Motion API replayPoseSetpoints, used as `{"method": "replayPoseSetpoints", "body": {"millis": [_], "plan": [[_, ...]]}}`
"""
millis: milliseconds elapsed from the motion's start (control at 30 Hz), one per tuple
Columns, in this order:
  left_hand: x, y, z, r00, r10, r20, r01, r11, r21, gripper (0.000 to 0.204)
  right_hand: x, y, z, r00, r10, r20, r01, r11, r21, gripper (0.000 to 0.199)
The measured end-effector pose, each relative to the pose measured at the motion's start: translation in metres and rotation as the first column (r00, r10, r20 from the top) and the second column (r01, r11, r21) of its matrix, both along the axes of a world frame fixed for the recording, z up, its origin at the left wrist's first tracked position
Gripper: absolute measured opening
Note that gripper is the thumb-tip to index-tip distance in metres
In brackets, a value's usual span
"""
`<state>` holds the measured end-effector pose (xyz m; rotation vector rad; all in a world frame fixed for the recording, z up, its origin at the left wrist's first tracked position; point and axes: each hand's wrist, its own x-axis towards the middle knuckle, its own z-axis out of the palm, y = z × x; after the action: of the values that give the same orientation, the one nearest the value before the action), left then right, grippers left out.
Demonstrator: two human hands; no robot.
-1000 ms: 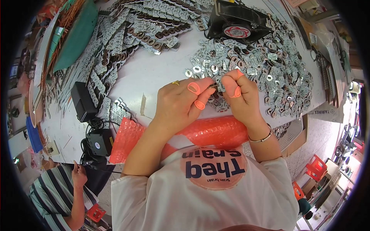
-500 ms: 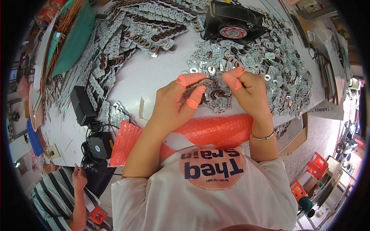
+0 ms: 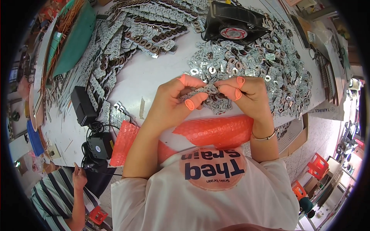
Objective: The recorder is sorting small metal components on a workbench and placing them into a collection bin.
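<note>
Between my hands is a short strip of small pale circuit boards (image 3: 208, 89). My left hand (image 3: 171, 100) pinches its left part between thumb and forefinger, with more of the strip running back under the fingers. The thumb and forefinger of my right hand (image 3: 250, 94) are closed on its right end. Orange finger cots cover the thumb and forefinger of both hands. Just beyond and below the strip lies a wide heap of loose small boards (image 3: 246, 61), some with dark round parts. My fingers hide part of the strip.
Longer strips of boards (image 3: 154, 27) are stacked at the far left. A black fan (image 3: 235, 23) stands behind the heap. Red bubble wrap (image 3: 219, 131) lines the near table edge. Black power adapters (image 3: 100, 145) with cables lie left. Another person's hand (image 3: 79, 178) shows at lower left.
My right hand has come left and closed on the strip's end beside my left hand. My left hand has turned slightly, bringing the strip into clearer view.
</note>
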<state>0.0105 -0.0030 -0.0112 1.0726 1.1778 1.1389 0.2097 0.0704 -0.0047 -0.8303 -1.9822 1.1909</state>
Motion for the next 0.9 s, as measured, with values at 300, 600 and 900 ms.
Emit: {"method": "replayPoseSetpoints", "body": {"millis": [300, 600, 900], "plan": [[-0.008, 0.001, 0.001, 0.993, -0.009, 0.116, 0.013, 0.999, -0.029, 0.018, 0.001, 0.002, 0.001, 0.997, 0.071, 0.031, -0.071, 0.997, 0.010, 0.009], [-0.012, -0.001, 0.002, 0.919, -0.119, 0.375, 0.191, 0.968, -0.162, 0.022, -0.004, -0.012, 0.006, 0.973, 0.166, -0.161, -0.215, 0.903, -0.372, 0.015], [0.008, 0.001, 0.000, 0.993, 0.121, 0.007, -0.119, 0.963, 0.244, 0.017, -0.011, -0.012, -0.004, 0.994, -0.067, -0.086, 0.043, 0.967, -0.252, 0.016]]}}
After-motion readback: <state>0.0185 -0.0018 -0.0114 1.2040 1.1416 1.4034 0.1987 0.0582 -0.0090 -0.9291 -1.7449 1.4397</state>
